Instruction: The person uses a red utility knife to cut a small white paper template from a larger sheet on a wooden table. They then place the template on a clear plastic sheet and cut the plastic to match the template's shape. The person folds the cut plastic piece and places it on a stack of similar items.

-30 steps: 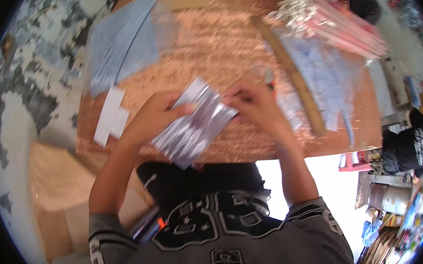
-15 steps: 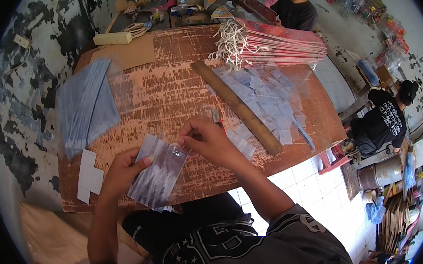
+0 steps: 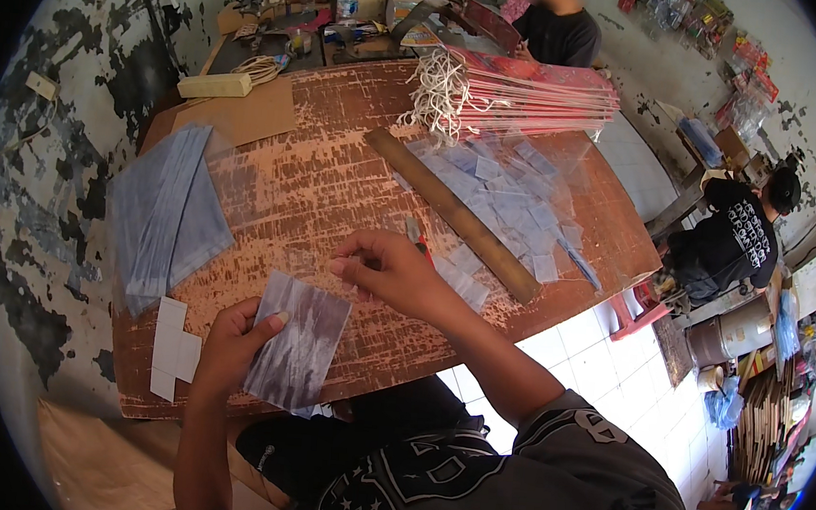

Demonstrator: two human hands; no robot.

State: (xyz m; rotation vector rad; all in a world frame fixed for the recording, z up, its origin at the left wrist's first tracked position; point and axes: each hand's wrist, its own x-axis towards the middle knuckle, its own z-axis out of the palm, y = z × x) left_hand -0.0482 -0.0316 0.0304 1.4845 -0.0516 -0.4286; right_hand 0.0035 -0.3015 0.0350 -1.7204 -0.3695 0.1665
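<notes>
Right hand (image 3: 390,271) now looks just off the plastic sheets (image 3: 299,354), fingers curled, contents unclear; left hand (image 3: 232,339) alone grips them, thumb clamped.

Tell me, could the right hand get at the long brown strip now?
Probably yes: the right hand is close by, and only the small red-handled tool appears to lie between it and the brown strip.

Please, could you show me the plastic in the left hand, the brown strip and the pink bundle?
Plastic (image 3: 303,345), head view: middle of its flat face.
Brown strip (image 3: 454,215), head view: middle of its length.
Pink bundle (image 3: 528,98), head view: middle of its body.
</notes>
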